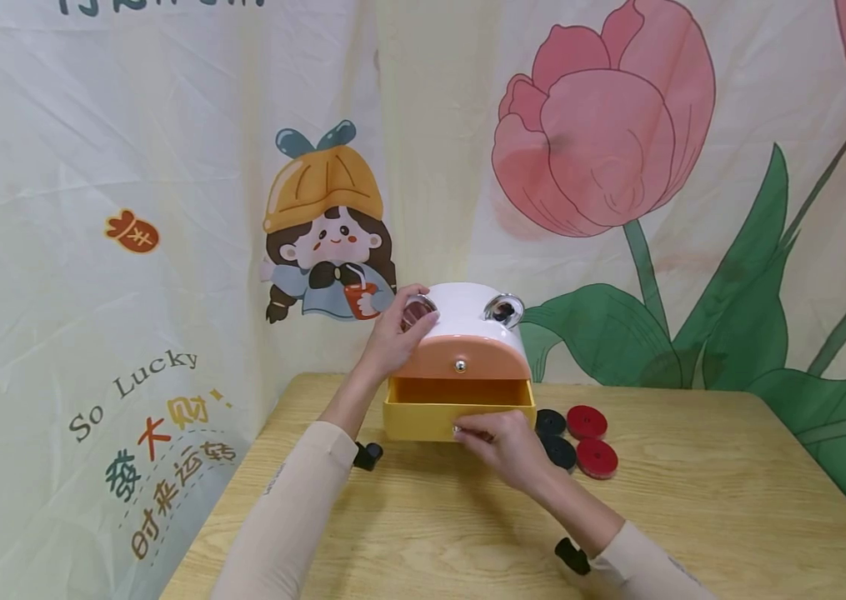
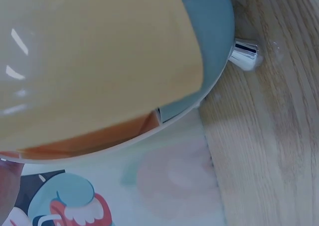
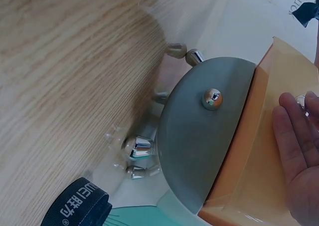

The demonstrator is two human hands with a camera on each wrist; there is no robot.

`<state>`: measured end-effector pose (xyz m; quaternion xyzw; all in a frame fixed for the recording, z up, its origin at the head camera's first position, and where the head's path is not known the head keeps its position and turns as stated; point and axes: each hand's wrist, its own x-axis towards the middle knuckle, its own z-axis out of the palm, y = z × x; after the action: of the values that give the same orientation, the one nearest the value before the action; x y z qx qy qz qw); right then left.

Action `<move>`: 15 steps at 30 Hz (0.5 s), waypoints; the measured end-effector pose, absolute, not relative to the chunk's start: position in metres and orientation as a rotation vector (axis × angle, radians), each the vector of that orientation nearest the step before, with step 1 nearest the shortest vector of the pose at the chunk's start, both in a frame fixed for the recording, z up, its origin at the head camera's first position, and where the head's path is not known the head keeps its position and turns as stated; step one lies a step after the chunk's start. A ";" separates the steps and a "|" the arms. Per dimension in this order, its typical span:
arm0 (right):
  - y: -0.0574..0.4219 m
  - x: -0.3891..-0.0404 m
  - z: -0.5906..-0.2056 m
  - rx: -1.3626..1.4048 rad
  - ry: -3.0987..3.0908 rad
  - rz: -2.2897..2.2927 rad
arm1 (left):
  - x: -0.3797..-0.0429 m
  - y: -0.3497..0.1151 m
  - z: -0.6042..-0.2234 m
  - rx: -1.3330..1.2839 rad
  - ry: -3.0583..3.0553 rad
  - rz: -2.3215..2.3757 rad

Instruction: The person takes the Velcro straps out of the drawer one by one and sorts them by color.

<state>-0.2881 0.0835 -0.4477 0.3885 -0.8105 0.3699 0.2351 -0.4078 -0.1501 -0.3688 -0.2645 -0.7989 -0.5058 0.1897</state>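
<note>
A small drawer cabinet with a rounded white top point(image 1: 460, 310) and silver-ringed eyes stands on the table. Its yellow drawer point(image 1: 423, 421) is pulled out, and the part visible inside shows bare orange-toned walls. My left hand point(image 1: 397, 329) grips the cabinet top at the left eye, thumb in front. At the front of the yellow drawer, my right hand point(image 1: 501, 446) pinches the silver knob point(image 3: 300, 101) between thumb and fingers. Above it, the orange drawer point(image 1: 460, 357) is closed. Below, the grey-green drawer point(image 3: 199, 131) is closed too, with its own round knob point(image 3: 212, 99).
Right of the cabinet lie red rolls point(image 1: 598, 458) and black rolls point(image 1: 560, 452), one black roll point(image 3: 77, 206) bearing printed white lettering. Silver feet point(image 2: 245, 54) hold the cabinet off the wooden table point(image 1: 693, 500). A printed curtain point(image 1: 438, 167) hangs right behind.
</note>
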 end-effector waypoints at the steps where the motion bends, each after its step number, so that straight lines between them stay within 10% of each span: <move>1: 0.083 -0.289 -0.447 1.062 -2.230 1.021 | -0.407 -0.150 -0.369 -0.739 -2.246 -1.423; 15: 0.078 -0.306 -0.445 0.980 -2.305 1.068 | -0.407 -0.148 -0.368 -0.724 -2.233 -1.391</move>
<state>-0.3057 0.0784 -0.4447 0.3519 -0.8282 0.3836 0.2077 -0.4071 -0.1475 -0.3684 -0.2598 -0.8010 -0.4989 0.2051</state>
